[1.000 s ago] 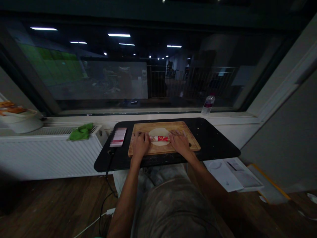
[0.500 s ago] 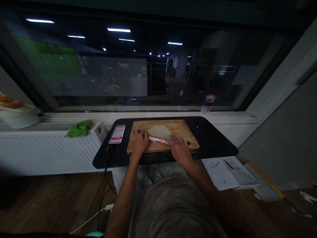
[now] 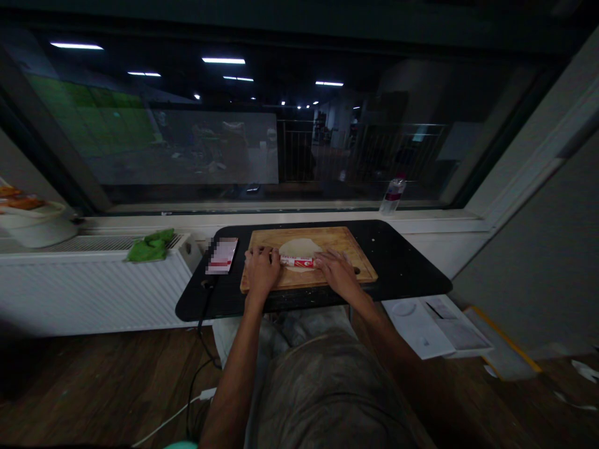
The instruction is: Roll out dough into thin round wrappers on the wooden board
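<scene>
Tube: red and white, lying crosswise over the near part of the pale dough, between the two hands.
Left hand [image 3: 262, 267]: palm down over the left end of the tube [image 3: 298, 262]; I cannot tell whether its fingers wrap underneath.
Right hand [image 3: 334, 268]: laid over the other end, fingers stretched forward; how firmly it holds is hidden too.
Tube's handling: probably light and stiff; the shiny wrapper could slip under floury skin, so both ends, evenly loaded, look the best hold.
Dough [image 3: 302, 246]: a thin round on the board, likely soft, stretchy and easily torn; best lifted from beneath, with spread fingers.
Board [image 3: 322, 232]: wooden, flat on the black table [image 3: 402, 268], probably stiff and fairly heavy; its long edges offer a hold.
Phone [image 3: 222, 255]: on the table, left of the board.
</scene>
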Motion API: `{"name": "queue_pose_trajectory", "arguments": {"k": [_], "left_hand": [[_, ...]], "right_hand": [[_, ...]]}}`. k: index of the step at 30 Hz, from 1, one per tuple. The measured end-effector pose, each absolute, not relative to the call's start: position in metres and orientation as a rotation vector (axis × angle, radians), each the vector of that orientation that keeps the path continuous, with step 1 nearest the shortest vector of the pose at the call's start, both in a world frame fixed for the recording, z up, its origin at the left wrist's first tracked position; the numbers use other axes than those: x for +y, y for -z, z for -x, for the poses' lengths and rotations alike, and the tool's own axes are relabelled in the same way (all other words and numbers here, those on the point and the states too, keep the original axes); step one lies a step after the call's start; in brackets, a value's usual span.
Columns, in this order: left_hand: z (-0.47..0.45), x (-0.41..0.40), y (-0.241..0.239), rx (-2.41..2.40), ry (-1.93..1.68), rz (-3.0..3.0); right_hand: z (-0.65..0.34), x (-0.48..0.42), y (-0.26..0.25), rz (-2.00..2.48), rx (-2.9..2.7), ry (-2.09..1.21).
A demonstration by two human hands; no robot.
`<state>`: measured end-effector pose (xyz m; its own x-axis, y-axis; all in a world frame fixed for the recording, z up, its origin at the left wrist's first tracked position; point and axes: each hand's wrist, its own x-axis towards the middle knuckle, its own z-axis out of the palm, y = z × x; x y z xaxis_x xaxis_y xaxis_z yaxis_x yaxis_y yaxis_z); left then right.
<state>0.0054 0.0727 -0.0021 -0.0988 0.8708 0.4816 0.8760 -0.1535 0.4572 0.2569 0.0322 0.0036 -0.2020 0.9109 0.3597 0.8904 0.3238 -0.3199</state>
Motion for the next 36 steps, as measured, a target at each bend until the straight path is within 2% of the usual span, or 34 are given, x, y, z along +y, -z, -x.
{"name": "queue_pose_trajectory", "arguments": {"k": [12, 21, 36], "left_hand": [[-0.008, 0.061, -0.006, -2.148, 1.229, 1.944], [-0.010, 0.049, -0.013, -2.123, 1.000, 2.051], [0.000, 0.018, 0.007, -1.904, 0.941, 2.114]], "right_hand": [[-0.265, 0.013, 0.004, 1.380, -2.072, -0.205], [-0.263, 0.011, -0.006, 1.350, -2.040, -0.240], [-0.248, -0.004, -0.006, 1.507, -2.133, 0.034]]}}
